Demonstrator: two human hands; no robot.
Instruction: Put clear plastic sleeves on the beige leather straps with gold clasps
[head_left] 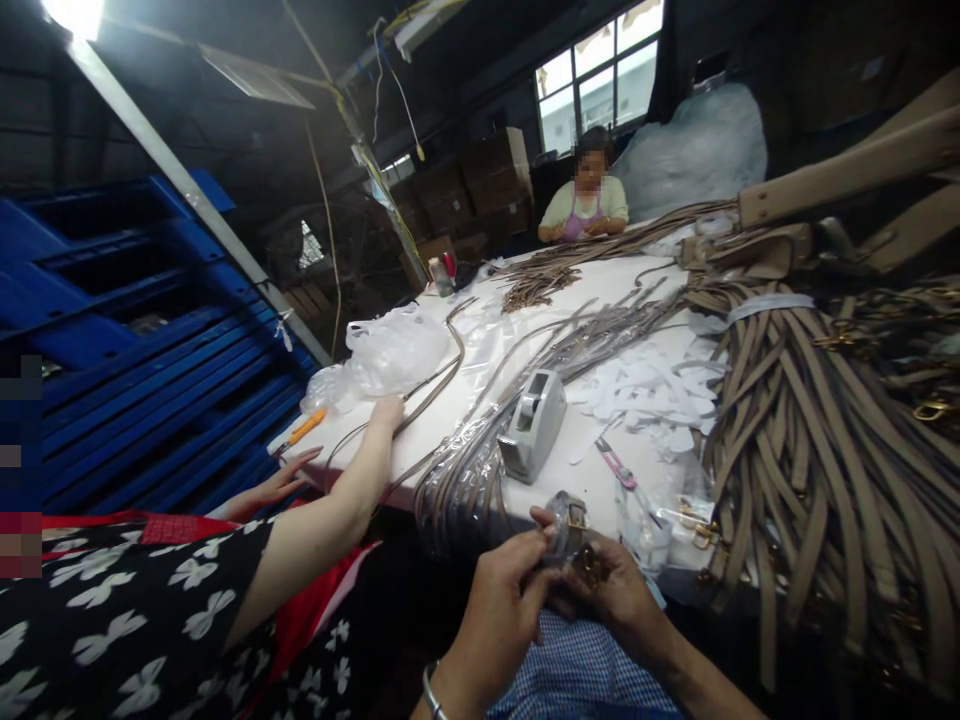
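At the table's near edge, my left hand, with a metal bangle at the wrist, is closed with thumb and fingers pinching a strap. The strap shows a brass-coloured buckle and seems partly wrapped in clear plastic. My right hand is closed around the same strap, with a dark metal fitting at its fingers. Just beyond them stands a grey tape dispenser. Several thin straps in clear film hang over the edge to its left.
A large bundle of brown straps hangs at right. A pink cutter lies near white paper scraps. At left, a co-worker's arm reaches across the white table, beside an orange cutter. Another person sits at the far end.
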